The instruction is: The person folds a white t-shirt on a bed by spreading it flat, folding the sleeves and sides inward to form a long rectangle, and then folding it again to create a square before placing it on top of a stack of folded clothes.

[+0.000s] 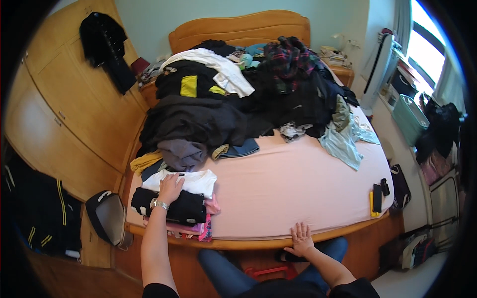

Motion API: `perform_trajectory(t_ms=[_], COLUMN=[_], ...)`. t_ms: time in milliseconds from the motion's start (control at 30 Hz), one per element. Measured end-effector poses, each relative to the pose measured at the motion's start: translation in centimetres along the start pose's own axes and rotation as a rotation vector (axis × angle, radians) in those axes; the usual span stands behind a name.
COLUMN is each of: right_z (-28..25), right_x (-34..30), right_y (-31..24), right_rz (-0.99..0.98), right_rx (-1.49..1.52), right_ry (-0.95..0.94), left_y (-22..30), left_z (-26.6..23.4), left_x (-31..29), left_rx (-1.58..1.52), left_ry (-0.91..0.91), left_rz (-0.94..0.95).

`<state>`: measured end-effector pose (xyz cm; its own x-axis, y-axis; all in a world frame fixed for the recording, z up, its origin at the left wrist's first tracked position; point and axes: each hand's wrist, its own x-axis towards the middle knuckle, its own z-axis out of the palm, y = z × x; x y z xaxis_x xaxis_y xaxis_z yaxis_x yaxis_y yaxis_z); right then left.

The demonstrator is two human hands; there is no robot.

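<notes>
My left hand (171, 187), with a metal-banded watch on its wrist, lies on a white shirt (200, 183) with its fingers stretched out. That shirt rests beside and partly against a folded black garment (186, 211), which tops a stack of folded clothes with pink pieces (202, 231) showing underneath. My right hand (301, 239) is spread flat on the front edge of the pink bed sheet (278, 193), holding nothing. Behind the stack lie a bunched grey garment (182, 154) and a mustard garment (146, 162).
A large heap of dark clothes (198, 121) covers the bed's far half, with a light blue shirt (343, 144) at its right. Black and yellow items (376, 199) lie at the right front corner. Wooden wardrobes (74, 99) stand left; an open dark case (106, 218) is on the floor.
</notes>
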<state>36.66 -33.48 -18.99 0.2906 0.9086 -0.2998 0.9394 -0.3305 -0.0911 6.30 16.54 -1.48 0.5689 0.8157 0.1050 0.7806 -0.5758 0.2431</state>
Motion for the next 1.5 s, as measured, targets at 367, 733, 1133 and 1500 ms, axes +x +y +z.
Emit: perform_trajectory(t_ms=[367,733,1133,1500], right_z=[-0.3,2.5,3.5,3.8], right_x=[0.7,-4.8,-12.1,-12.3], right_y=[-0.8,-0.1,1.3,0.5], right_rz=[0.011,0.065,0.141,0.062], right_rx=[-0.121,-0.014,0.042,0.031], right_ry=[-0.058,0.076,-0.156,-0.117], left_y=[23.4,15.6,17.7,17.7], left_z=[17.3,18.5,18.0,17.2], left_x=[-21.6,-33.4,-35.6,-36.7], left_rx=[-0.095,-0.034,0.004,-0.11], left_ry=[-0.463,-0.59,-0.575,-0.417], left_rz=[0.509,0.268,0.295,0.306])
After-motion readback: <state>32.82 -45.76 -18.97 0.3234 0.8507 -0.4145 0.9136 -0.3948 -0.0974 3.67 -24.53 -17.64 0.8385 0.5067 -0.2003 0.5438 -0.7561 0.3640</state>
